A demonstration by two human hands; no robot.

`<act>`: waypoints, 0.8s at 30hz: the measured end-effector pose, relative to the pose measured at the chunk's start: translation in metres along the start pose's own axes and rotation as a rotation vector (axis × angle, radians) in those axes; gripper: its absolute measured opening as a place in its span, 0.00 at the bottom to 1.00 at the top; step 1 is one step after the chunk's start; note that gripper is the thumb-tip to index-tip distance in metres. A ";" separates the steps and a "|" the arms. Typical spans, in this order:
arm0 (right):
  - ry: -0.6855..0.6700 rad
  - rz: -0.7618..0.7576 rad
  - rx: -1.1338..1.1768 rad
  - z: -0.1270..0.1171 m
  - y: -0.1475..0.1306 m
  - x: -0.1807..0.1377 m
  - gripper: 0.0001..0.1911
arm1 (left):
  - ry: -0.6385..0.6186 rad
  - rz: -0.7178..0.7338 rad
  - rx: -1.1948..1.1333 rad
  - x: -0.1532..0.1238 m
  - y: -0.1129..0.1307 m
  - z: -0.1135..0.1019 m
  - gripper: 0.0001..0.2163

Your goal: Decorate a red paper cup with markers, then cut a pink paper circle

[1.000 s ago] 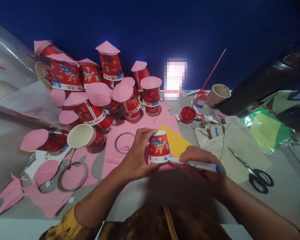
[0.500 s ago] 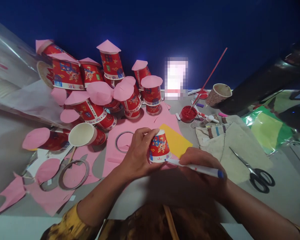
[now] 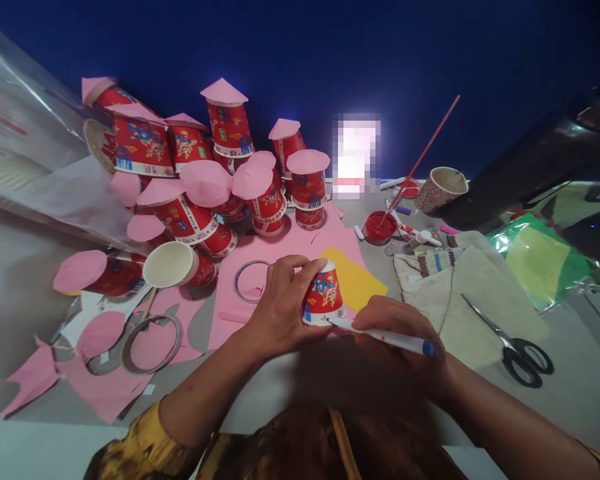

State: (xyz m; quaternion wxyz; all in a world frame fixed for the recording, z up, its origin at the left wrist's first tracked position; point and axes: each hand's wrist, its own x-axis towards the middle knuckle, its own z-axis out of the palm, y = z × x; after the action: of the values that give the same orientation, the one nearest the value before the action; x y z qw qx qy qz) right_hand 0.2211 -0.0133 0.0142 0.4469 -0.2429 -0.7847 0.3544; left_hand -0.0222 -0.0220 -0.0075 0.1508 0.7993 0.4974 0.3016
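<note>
Upside down in my left hand [image 3: 283, 303] is a red paper cup [image 3: 325, 294] with a printed pattern and a white band near its rim. The thumb and fingers wrap around its left side. My right hand [image 3: 400, 333] grips a white marker pen [image 3: 380, 333] with a blue end. The pen's tip touches, or nearly touches, the white band at the front of the cup. Behind the cup lies a yellow paper sheet [image 3: 353, 280], on top of a pink paper sheet [image 3: 225, 293].
Stacked red cups with pink cone tops [image 3: 227, 127] crowd the back left. Tape rolls [image 3: 177, 347] and pink scraps [image 3: 27, 380] lie at left. A red paint pot [image 3: 379, 230] holding a stick stands behind; scissors [image 3: 523, 360] and a cloth [image 3: 500, 327] are at right.
The pen tip has shifted slightly left along the cup's white band, and the cup has turned a little in my left hand. The whole view has drifted slightly.
</note>
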 end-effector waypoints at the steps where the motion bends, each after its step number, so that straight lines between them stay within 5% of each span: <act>1: 0.002 0.005 0.006 0.001 0.001 -0.001 0.04 | 0.001 -0.004 -0.002 0.000 0.000 0.000 0.46; 24: 0.006 0.000 -0.001 -0.002 -0.002 0.001 0.06 | -0.006 -0.025 0.023 -0.001 0.000 0.001 0.48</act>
State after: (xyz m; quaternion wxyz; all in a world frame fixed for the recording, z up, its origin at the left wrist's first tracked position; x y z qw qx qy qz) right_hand 0.2219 -0.0125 0.0168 0.4489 -0.2443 -0.7836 0.3532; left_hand -0.0221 -0.0230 -0.0089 0.1469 0.7955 0.5105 0.2914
